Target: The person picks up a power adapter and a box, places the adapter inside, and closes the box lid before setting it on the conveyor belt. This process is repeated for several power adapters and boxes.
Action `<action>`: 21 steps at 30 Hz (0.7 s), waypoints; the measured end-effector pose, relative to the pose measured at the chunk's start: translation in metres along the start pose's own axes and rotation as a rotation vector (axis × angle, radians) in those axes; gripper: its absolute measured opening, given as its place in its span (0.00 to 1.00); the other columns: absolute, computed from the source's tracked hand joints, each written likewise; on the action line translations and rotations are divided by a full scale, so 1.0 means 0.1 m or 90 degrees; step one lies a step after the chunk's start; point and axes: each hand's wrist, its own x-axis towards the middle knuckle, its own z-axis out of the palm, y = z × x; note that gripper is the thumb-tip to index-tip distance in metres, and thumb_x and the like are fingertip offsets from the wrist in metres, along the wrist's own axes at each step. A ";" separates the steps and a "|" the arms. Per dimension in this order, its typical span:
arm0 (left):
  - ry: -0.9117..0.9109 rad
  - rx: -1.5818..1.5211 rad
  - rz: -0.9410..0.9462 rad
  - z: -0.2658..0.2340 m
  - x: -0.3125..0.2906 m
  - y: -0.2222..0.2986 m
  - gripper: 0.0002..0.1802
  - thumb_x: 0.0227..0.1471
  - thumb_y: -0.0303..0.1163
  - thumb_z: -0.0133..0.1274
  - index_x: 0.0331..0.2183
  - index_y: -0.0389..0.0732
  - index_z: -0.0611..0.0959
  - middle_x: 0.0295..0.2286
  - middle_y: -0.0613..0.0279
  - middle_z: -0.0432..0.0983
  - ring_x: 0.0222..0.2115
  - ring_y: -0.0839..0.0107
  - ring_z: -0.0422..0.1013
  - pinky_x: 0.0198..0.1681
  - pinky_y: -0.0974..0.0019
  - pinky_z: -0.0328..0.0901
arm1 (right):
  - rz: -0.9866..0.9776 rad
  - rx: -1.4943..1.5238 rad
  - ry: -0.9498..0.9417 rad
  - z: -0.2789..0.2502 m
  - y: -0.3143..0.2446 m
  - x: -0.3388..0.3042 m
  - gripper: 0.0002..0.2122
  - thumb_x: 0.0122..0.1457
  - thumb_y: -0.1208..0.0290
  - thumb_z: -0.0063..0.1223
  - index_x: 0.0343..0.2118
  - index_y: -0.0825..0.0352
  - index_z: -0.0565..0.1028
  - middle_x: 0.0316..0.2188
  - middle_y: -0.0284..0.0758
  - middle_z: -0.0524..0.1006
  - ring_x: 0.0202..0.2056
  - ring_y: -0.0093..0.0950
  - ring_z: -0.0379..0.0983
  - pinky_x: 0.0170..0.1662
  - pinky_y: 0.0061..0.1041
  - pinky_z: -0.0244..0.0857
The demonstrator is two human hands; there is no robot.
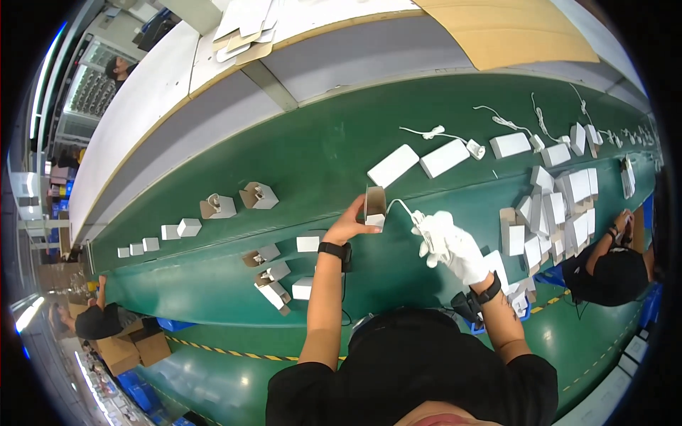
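My bare left hand (348, 221) grips a small white box (374, 216) whose flaps stand up, showing a brown inside. My right hand (447, 245), in a white glove, is closed on a thin white cable (400, 203) just right of that box. The cable arcs over toward the box's edge; whether its end reaches inside is hidden. Beyond my hands lie two closed white boxes, one on the left (393, 166) and another on the right (445, 157). A white adapter (475, 148) with a bundled cord rests against the right one.
Many white boxes are heaped (547, 213) at the right. Open boxes (273, 287) lie left of my left forearm, with more (258, 196) farther off on the green bench (312, 142). Co-workers sit at the right (607, 273) and far left (99, 319). A shelf with cardboard (511, 28) runs behind.
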 end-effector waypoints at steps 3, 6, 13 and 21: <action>-0.067 -0.049 0.022 0.18 -0.20 0.07 0.54 0.28 0.27 0.69 0.58 0.44 0.60 0.50 0.63 0.65 0.52 0.69 0.60 0.54 0.65 0.58 | 0.010 0.019 -0.010 0.01 -0.09 -0.02 0.31 0.53 0.54 0.56 0.52 0.73 0.65 0.49 0.45 0.69 0.37 0.30 0.73 0.34 0.21 0.70; -0.104 -0.062 0.026 0.27 -0.35 0.14 0.54 0.28 0.26 0.69 0.58 0.44 0.60 0.51 0.62 0.64 0.52 0.69 0.61 0.54 0.65 0.57 | 0.065 -0.075 -0.100 -0.01 -0.14 0.02 0.28 0.54 0.54 0.55 0.51 0.72 0.68 0.47 0.43 0.71 0.38 0.30 0.73 0.34 0.21 0.71; -0.152 0.160 0.084 0.76 -0.53 0.48 0.50 0.27 0.27 0.69 0.55 0.41 0.64 0.51 0.61 0.65 0.52 0.68 0.61 0.53 0.61 0.59 | 0.043 -0.794 -0.124 0.22 -0.28 0.10 0.17 0.55 0.63 0.50 0.43 0.72 0.72 0.35 0.44 0.75 0.34 0.36 0.75 0.34 0.28 0.71; -0.034 0.229 0.157 0.78 -0.42 0.18 0.51 0.26 0.30 0.71 0.54 0.41 0.65 0.49 0.60 0.66 0.49 0.66 0.64 0.50 0.59 0.62 | -0.186 -1.358 -0.038 0.23 0.01 0.22 0.10 0.52 0.67 0.49 0.32 0.68 0.75 0.29 0.44 0.75 0.32 0.41 0.75 0.35 0.36 0.69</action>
